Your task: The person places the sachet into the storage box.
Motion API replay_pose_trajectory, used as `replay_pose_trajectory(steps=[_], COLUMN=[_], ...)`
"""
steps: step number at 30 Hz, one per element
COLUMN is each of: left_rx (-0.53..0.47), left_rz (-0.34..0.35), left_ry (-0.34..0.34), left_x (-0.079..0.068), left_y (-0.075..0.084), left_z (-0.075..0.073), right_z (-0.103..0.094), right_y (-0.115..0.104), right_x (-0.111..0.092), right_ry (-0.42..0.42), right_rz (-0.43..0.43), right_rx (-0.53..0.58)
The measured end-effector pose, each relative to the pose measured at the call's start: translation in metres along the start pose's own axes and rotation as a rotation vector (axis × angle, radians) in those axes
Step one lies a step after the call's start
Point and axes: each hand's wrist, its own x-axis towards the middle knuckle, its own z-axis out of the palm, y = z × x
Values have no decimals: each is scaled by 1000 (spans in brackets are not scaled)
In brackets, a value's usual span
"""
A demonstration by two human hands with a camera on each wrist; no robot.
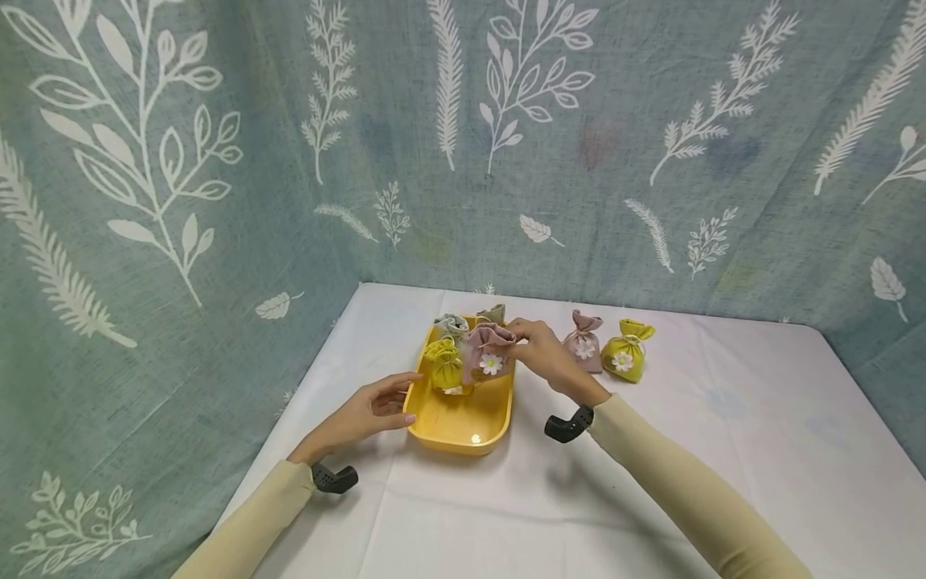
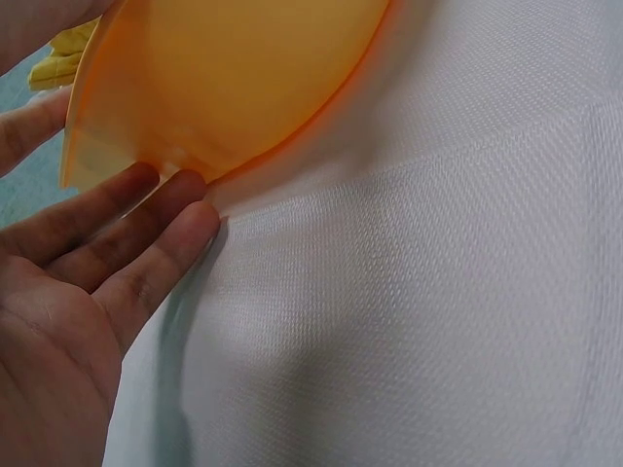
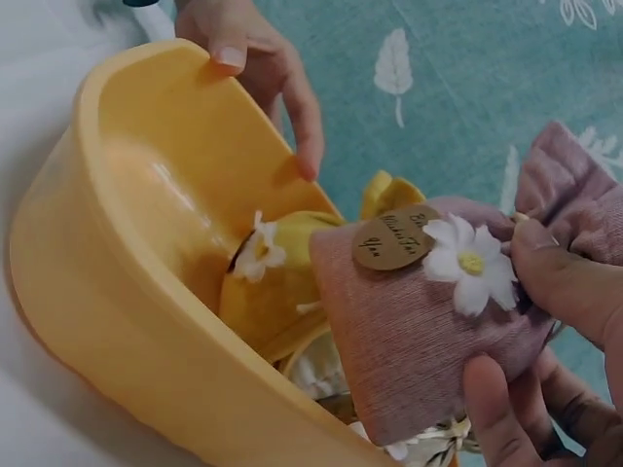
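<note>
My right hand (image 1: 544, 354) pinches a mauve cloth pouch (image 3: 419, 321) near its gathered neck, thumb on one side and fingers beneath. The pouch has a white daisy (image 3: 472, 263) and a round brown tag (image 3: 394, 238). It is tilted above the far part of a yellow plastic tray (image 1: 463, 438). In the tray are a yellow-green pouch (image 1: 444, 366), a grey pouch (image 1: 452, 324) and an olive pouch (image 1: 493, 312), partly hidden behind the held one. My left hand (image 1: 372, 410) touches the tray's left side with extended fingers (image 2: 175, 233), its thumb at the rim.
Right of the tray, a second mauve pouch (image 1: 583, 344) and another yellow-green pouch (image 1: 626, 354) stand side by side on the white tablecloth (image 1: 651, 482). A green leaf-patterned curtain (image 1: 434, 217) borders the table at the back and left.
</note>
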Motion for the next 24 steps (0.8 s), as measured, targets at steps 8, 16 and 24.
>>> replay_pose_trajectory(steps=[8,16,24], left_rx=[-5,0,-6], left_rz=[-4,-3,0], left_ry=[-1,4,-2], left_x=[0,1,2], left_y=[0,-2,-2], left_z=[0,0,0], right_z=[0,-5,-25], right_y=[7,17,15], right_x=[6,6,-10], right_ry=[-30,43,34], right_rz=[36,129,126], right_rx=[-83,-107,-110])
